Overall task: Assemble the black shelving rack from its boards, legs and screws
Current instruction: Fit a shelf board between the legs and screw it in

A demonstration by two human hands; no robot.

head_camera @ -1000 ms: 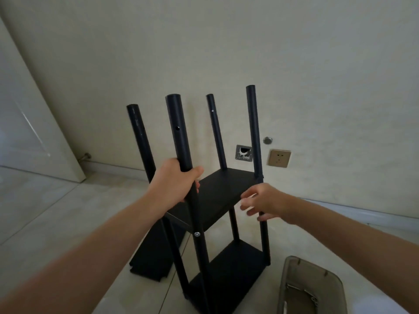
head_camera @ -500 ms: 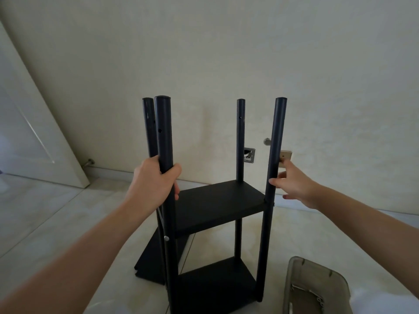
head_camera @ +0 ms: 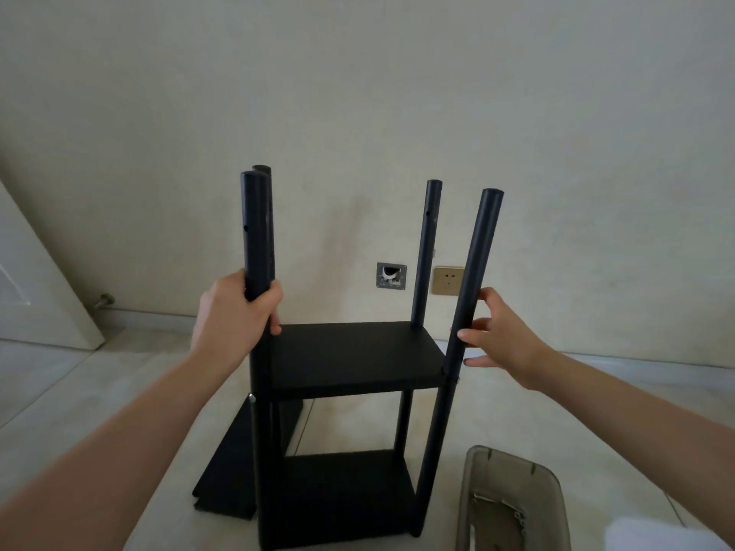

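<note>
Roughly: matte black rack, round tube legs, flat boards; left hand gripped near-left leg, right hand spread loose beside near-right leg; no readable writing.

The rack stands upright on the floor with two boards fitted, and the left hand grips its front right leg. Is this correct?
Not quite. In the head view the left hand grips the front left leg, not the right one. The rack does stand upright with two boards fitted.

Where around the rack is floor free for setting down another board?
Free: floor left of the spare boards, toward the door, and between rack and wall. Crowded: front right, where the grey tray sits by the near right leg.
</note>
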